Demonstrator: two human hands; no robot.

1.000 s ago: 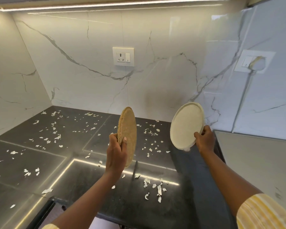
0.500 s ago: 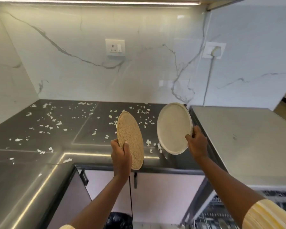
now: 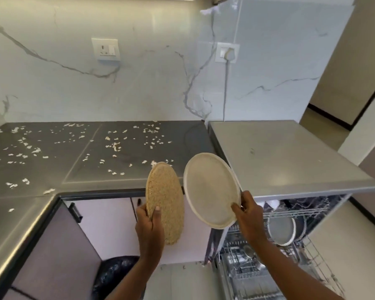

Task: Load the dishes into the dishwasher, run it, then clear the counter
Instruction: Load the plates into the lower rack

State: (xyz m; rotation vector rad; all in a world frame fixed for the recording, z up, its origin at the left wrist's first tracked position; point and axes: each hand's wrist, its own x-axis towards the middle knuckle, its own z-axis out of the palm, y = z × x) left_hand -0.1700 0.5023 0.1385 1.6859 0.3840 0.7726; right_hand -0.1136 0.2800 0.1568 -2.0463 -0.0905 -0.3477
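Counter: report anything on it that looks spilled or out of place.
Small white scraps lie scattered across the dark counter, from its left end to near the dishwasher. They look like spilled bits, since nothing contains them.

A: The round mat [image 3: 164, 202]? Coarse, woven, straw-like fibre.
B: And the plate [image 3: 211, 191] is matt cream, ceramic by its look (rim included).
A: The counter [image 3: 52, 180] is dark polished stone, glossy. The dishwasher rack [image 3: 247, 271] is shiny metal wire.
B: The wall [image 3: 149, 83] is glossy too, veined like marble.

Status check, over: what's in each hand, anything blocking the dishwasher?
Left hand grips tan plate. Right hand grips white plate by open dishwasher. Nothing seen blocking.
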